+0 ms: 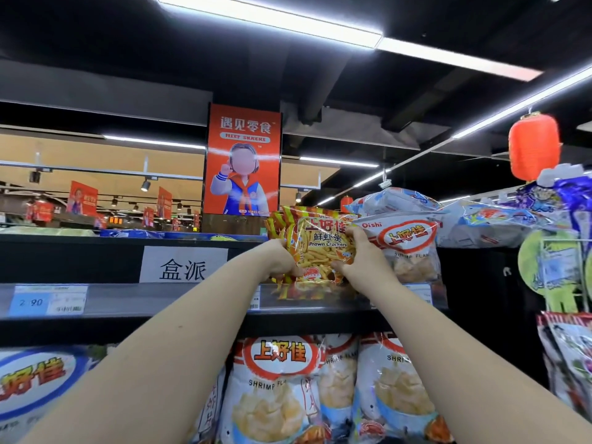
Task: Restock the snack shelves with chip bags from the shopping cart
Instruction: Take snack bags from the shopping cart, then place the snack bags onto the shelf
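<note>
Item: prawn bag (pixel 320 248), frame centre, top shelf (pixel 192 299). Left hand (pixel 283 262), right hand (pixel 360 259): both gripping it. Risk: bag tips forward off the edge; knocks white bag (pixel 408 248).

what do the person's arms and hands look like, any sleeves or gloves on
The left forearm and right forearm are bare to the frame's edge: no sleeve shows. The left hand and right hand wear no gloves, and no watch, bracelet or ring is visible.
</note>
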`<state>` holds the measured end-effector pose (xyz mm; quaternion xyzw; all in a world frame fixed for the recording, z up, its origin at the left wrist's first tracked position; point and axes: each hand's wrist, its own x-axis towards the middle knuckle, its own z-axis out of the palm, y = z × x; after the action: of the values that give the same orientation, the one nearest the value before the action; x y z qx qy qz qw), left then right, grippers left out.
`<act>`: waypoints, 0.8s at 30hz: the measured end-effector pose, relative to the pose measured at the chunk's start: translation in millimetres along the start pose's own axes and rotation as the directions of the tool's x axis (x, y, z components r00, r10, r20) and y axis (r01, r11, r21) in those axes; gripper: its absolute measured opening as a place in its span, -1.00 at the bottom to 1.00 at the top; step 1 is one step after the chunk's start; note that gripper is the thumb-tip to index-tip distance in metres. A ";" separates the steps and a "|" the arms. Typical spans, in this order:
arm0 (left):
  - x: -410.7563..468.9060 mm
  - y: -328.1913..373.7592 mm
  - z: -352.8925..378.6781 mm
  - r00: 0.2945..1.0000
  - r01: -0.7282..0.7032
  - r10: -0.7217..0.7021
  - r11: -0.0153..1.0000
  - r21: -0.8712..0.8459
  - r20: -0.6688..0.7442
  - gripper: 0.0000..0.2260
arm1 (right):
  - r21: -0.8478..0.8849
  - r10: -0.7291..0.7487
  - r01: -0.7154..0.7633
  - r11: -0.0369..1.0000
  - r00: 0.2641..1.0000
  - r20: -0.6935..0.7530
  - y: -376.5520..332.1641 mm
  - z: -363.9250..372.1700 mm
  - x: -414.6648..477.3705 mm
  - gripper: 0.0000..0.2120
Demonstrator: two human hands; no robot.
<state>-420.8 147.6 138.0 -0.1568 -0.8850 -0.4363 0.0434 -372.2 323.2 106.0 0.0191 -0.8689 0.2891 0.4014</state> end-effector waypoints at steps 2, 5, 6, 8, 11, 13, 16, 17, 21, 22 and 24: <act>-0.3 -1.1 1.1 1.000 -0.001 0.001 1.000 0.027 -0.011 -0.19 | -0.021 -0.008 0.008 1.000 1.000 -0.003 0.4 -0.5 -0.9 -0.33; -3.0 -4.3 0.7 0.998 -0.030 0.032 0.999 0.031 -0.061 -0.24 | -0.187 -0.058 0.047 0.981 0.997 -0.055 -1.9 -2.6 -7.0 -0.32; -4.1 -5.1 0.4 0.993 -0.056 0.061 0.997 0.051 -0.101 -0.26 | -0.294 -0.090 0.065 0.953 0.993 -0.073 -3.7 -4.5 -9.3 -0.32; -7.9 -4.4 -1.5 0.967 -0.132 0.153 0.985 0.113 -0.204 -0.22 | -0.490 -0.167 0.102 0.866 0.982 -0.090 -8.3 -9.1 -12.2 -0.33; -16.4 -0.6 -3.4 0.877 -0.250 0.341 0.926 0.285 -0.339 -0.28 | -0.548 -0.239 0.148 0.824 0.966 -0.098 -15.3 -15.3 -13.8 -0.40; -25.9 2.5 -0.7 0.784 -0.313 0.499 0.831 0.459 -0.369 -0.48 | -0.538 -0.296 0.198 0.820 0.950 -0.101 -18.9 -15.7 -17.1 -0.47; -42.1 5.5 13.4 0.690 -0.375 0.674 0.645 0.666 -0.264 -0.67 | -0.516 -0.356 0.248 0.820 0.926 -0.121 -21.3 -15.0 -27.4 -0.55; -46.3 5.9 20.6 0.679 -0.379 0.698 0.596 0.708 -0.225 -0.67 | -0.523 -0.361 0.247 0.816 0.924 -0.127 -20.5 -15.5 -32.1 -0.56; -60.6 9.2 56.0 0.666 -0.368 0.730 0.498 0.785 -0.150 -0.64 | -0.680 -0.358 0.175 0.712 0.924 -0.137 -9.0 -26.5 -53.0 -0.62; -64.1 10.9 65.0 0.655 -0.376 0.742 0.485 0.790 -0.143 -0.65 | -0.710 -0.352 0.158 0.686 0.926 -0.134 -3.7 -31.7 -59.4 -0.63; -70.0 14.8 83.4 0.635 -0.403 0.760 0.475 0.782 -0.135 -0.65 | -0.770 -0.347 0.126 0.626 0.929 -0.131 9.3 -44.5 -74.7 -0.69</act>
<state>-344.9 204.8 82.9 -0.3204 -0.8259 -0.0532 0.4609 -293.5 339.2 71.3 -0.0719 -0.8372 -0.1504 0.5208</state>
